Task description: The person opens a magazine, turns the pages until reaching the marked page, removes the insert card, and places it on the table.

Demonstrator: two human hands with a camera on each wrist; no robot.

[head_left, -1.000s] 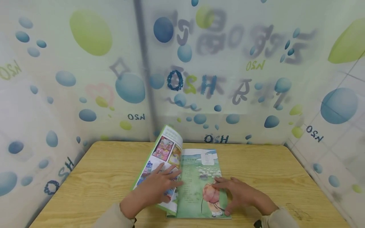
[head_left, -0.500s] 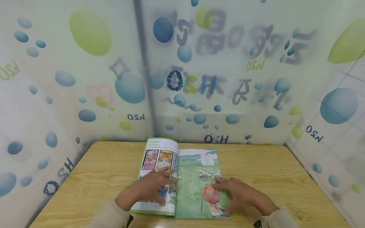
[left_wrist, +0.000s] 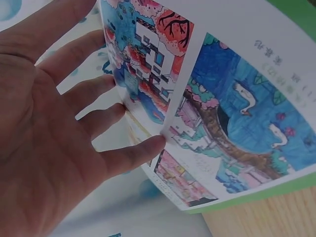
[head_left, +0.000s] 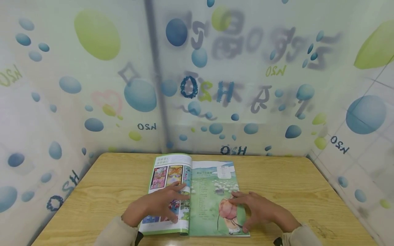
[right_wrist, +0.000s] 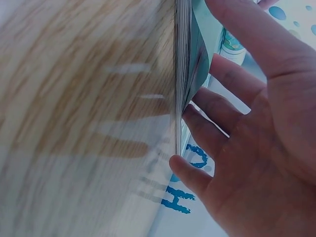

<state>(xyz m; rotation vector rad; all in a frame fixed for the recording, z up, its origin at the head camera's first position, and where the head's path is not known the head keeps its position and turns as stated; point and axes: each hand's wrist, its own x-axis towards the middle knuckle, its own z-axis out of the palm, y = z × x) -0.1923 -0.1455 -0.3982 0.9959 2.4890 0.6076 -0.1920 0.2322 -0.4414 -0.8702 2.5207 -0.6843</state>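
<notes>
An open magazine [head_left: 209, 198] lies on the wooden table, its left page [head_left: 172, 160] showing colourful drawings and its right page a green field with a pink-capped figure. My left hand [head_left: 158, 203] rests across the left page, fingers spread toward the spine. In the left wrist view the fingertips [left_wrist: 157, 143] touch the drawings, and the page curves. On the right, my right hand [head_left: 261, 209] lies with spread fingers over the page's outer edge. The right wrist view shows its fingertips [right_wrist: 190, 112] at the stacked page edges [right_wrist: 182, 74].
The wooden table [head_left: 117, 184] extends around the magazine on all sides. Behind it and at both sides hang pale curtains [head_left: 197, 112] printed with blue and green drops and mirrored lettering.
The raised left page has come down to the left and now lies nearly flat. My left hand moved left and down with it. The right hand stayed in place.
</notes>
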